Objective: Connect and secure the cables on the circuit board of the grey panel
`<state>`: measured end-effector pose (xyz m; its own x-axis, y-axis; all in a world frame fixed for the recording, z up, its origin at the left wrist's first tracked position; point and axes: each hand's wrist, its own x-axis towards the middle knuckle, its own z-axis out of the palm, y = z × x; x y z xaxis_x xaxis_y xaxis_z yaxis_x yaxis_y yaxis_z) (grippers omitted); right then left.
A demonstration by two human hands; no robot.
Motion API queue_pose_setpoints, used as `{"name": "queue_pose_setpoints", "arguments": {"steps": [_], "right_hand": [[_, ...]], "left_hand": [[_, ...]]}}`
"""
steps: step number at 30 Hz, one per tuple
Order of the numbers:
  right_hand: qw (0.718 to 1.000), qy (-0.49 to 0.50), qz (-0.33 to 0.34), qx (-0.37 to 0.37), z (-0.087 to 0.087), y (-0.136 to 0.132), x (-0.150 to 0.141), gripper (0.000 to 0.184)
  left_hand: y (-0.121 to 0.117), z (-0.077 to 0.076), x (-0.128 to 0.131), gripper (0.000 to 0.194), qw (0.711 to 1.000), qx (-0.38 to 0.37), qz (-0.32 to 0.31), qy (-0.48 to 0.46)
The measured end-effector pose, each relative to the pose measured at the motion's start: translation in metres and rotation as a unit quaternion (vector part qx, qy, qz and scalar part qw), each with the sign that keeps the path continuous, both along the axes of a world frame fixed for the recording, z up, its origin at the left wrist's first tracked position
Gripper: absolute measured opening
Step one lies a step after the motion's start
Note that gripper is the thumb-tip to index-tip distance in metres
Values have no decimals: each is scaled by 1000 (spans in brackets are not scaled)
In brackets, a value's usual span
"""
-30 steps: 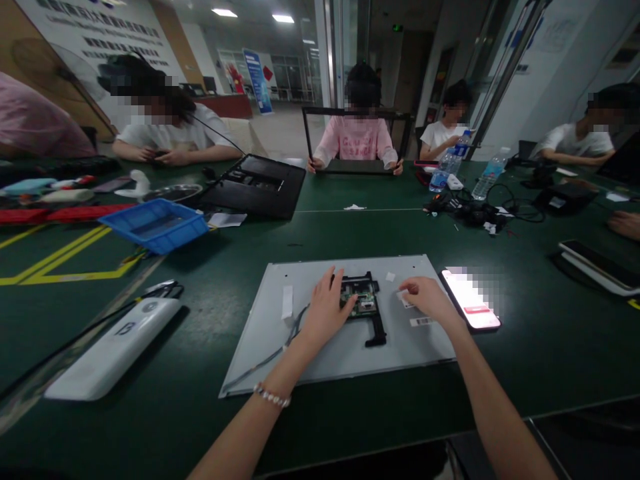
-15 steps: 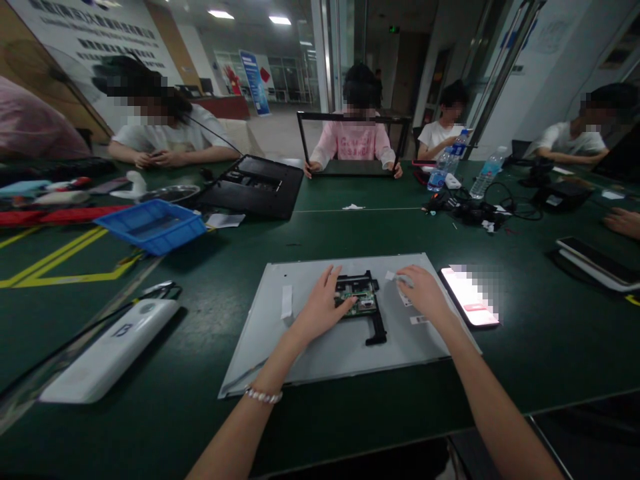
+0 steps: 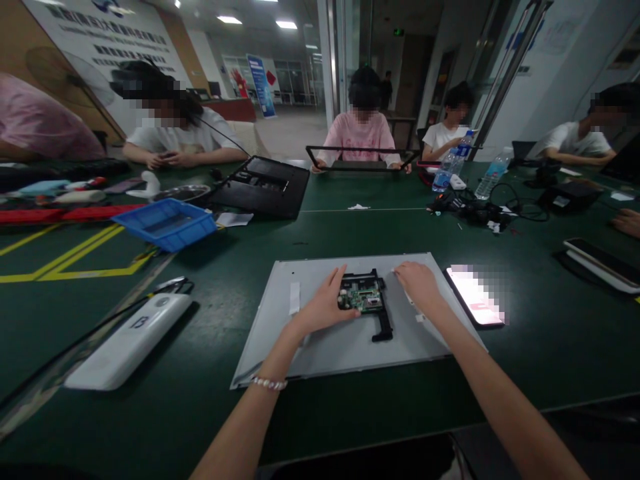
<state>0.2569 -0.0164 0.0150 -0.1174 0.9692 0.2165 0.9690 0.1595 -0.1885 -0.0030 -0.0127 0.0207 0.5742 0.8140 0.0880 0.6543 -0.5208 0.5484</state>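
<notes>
The right wrist point(image 3: 442, 315) partly hides a white label point(image 3: 421, 318).

The panel point(image 3: 273, 320) looks like smooth, matt metal, the bracket point(image 3: 384, 327) matt plastic; the white device point(image 3: 130, 343) is glossy plastic, the tray point(image 3: 193, 235) plastic, the worktop point(image 3: 330, 233) smooth with a soft sheen

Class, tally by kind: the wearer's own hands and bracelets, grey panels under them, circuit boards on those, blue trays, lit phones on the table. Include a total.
Hands (left hand, right hand): 2
Bracelet: 1
Panel: 1
Board: 1
Tray: 1
Phone: 1
Total: 7
</notes>
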Motion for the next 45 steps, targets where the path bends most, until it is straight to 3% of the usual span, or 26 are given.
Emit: {"name": "queue_pose_setpoints", "arguments": {"steps": [3, 7, 11, 15, 20, 45], "right_hand": [[999, 34, 27, 29, 10, 13, -12, 25], [989, 57, 132, 20, 15, 35, -42, 23], [984, 53, 170, -5, 6, 47, -67, 23], [977, 73, 200, -11, -7, 47, -73, 25], [975, 93, 200, 1, -14, 46, -71, 24], [976, 94, 194, 15, -15, 42, -72, 24]], "left_hand": [[3, -2, 1, 103, 999, 5, -13, -31], [4, -4, 2, 107, 998, -8, -9, -55], [4, -5, 1, 109, 998, -17, -1, -54], [5, -8, 0, 109, 999, -8, 0, -48], [6, -9, 0, 107, 999, -3, -2, -39], [5, -8, 1, 108, 1000, 8, -9, -29]]}}
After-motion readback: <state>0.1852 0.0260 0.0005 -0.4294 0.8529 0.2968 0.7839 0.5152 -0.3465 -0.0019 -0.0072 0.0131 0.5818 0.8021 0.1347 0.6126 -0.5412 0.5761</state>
